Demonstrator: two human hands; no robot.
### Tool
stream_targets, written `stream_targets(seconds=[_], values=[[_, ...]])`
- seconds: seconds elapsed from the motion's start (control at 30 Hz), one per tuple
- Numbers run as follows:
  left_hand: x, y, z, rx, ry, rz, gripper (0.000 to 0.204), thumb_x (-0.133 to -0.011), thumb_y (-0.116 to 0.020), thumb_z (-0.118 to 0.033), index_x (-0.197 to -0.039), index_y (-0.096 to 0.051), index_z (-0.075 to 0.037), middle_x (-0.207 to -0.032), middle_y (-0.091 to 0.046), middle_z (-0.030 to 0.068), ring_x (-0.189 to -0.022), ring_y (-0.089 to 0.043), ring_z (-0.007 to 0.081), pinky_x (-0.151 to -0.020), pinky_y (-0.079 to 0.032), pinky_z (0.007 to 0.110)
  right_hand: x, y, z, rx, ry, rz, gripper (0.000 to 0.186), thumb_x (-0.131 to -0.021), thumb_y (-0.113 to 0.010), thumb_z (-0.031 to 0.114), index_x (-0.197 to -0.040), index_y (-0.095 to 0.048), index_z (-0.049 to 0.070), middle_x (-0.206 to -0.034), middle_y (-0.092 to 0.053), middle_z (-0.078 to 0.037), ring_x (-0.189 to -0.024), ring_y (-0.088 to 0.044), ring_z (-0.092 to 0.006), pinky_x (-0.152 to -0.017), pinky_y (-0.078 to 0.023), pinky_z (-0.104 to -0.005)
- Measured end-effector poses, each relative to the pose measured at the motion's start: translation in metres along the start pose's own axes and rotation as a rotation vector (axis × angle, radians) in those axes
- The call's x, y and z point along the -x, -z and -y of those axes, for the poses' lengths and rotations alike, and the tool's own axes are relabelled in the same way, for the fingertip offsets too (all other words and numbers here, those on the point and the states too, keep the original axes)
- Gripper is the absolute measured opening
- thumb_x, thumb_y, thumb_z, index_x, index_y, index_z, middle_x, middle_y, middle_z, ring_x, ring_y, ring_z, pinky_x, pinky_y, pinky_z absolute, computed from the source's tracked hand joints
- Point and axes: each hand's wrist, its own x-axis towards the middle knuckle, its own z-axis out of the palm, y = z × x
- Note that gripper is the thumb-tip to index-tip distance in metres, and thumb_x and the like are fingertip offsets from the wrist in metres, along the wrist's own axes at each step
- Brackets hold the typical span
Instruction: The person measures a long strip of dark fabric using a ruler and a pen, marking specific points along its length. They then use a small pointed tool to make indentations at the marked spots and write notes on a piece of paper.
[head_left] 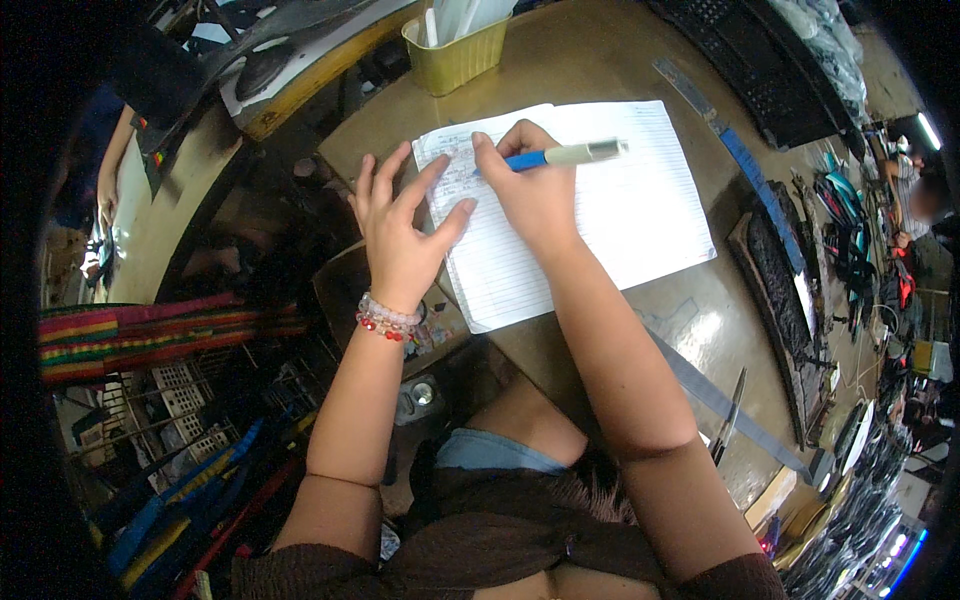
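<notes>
An open lined notebook (635, 215) lies on the table in front of me, with handwriting on the upper part of its left page. My right hand (527, 185) is closed round a blue and white pen (565, 156), its tip against that page near the writing. Spread over the notebook's left edge, my left hand (402, 215) has its fingers apart and holds nothing. Beaded bracelets (386, 318) circle my left wrist.
A gold container (455, 62) with white items stands beyond the notebook. To the right lie a blue ruler (755, 185), a long dark tool (775, 310), a grey strip (715, 395) and scissors (733, 415). Another person's arm (113, 170) shows at far left.
</notes>
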Motion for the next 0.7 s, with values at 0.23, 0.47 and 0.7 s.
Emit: stream_targets(seconds=[0.23, 0.47, 0.7], values=[[-0.0003, 0.0024, -0.0038, -0.056, 0.022, 0.035, 0.049, -0.073, -0.082, -0.030, -0.120, -0.070, -0.022, -0.141, -0.051, 0.0098, -0.137, -0.032, 0.0402, -0.114, -0.027, 0.050, 0.0004, -0.0009, -0.0012, 0.035, 0.059, -0.012, 0.032, -0.083, -0.076, 0.024, -0.070, -0.061, -0.001, -0.059, -0.063, -0.009, -0.051, -0.054, -0.0149, -0.051, -0.045, -0.0318], [0.0002, 0.0017, -0.0027, -0.017, 0.022, 0.023, 0.047, -0.074, -0.080, -0.035, -0.119, -0.070, -0.022, -0.140, -0.050, 0.0094, -0.138, -0.031, 0.0410, -0.113, -0.023, 0.055, 0.0007, -0.0015, -0.0011, 0.098, 0.085, -0.022, 0.028, -0.084, -0.072, 0.020, -0.068, -0.060, 0.000, -0.056, -0.059, -0.009, -0.050, -0.052, -0.0152, -0.051, -0.043, -0.0326], [-0.0002, 0.0009, 0.0000, -0.061, -0.002, 0.015, 0.049, -0.073, -0.082, -0.030, -0.120, -0.070, -0.022, -0.141, -0.051, 0.0091, -0.138, -0.031, 0.0398, -0.114, -0.026, 0.050, 0.0029, -0.0032, -0.0003, 0.144, 0.079, -0.096, 0.028, -0.084, -0.070, 0.015, -0.064, -0.055, 0.001, -0.055, -0.059, -0.009, -0.050, -0.053, -0.0149, -0.050, -0.043, -0.0317]])
